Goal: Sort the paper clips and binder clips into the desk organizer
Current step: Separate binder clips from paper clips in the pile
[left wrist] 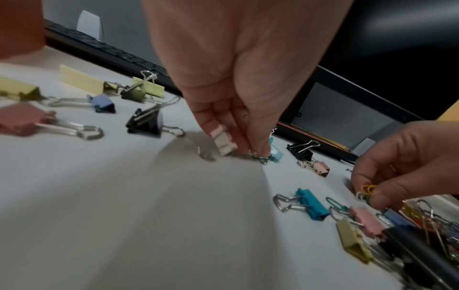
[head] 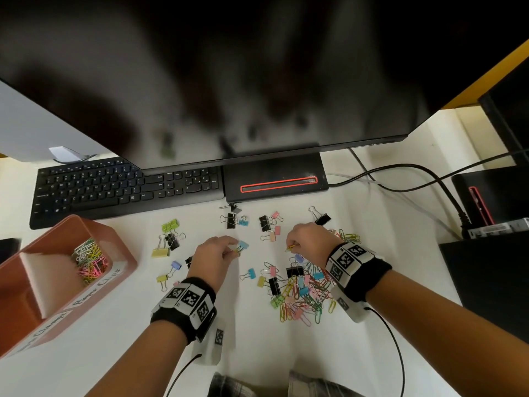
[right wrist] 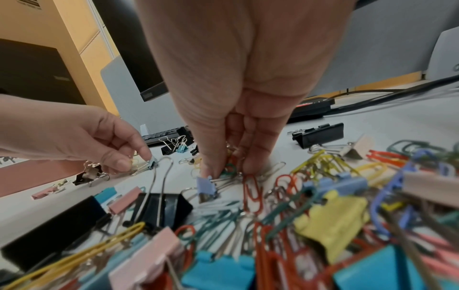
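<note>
A terracotta desk organizer stands at the left; its far compartment holds coloured paper clips. A mixed pile of paper clips and binder clips lies in front of my right wrist. My left hand is low on the desk and pinches a few yellow-green paper clips beside a light blue binder clip. To the right, my right hand pinches a small bunch of yellow, white and green paper clips just above the desk. A lilac binder clip lies under its thumb.
Loose binder clips in black, yellow, pink and blue are scattered across the white desk. A black keyboard and the monitor base bound the far side. Cables and black boxes sit at the right.
</note>
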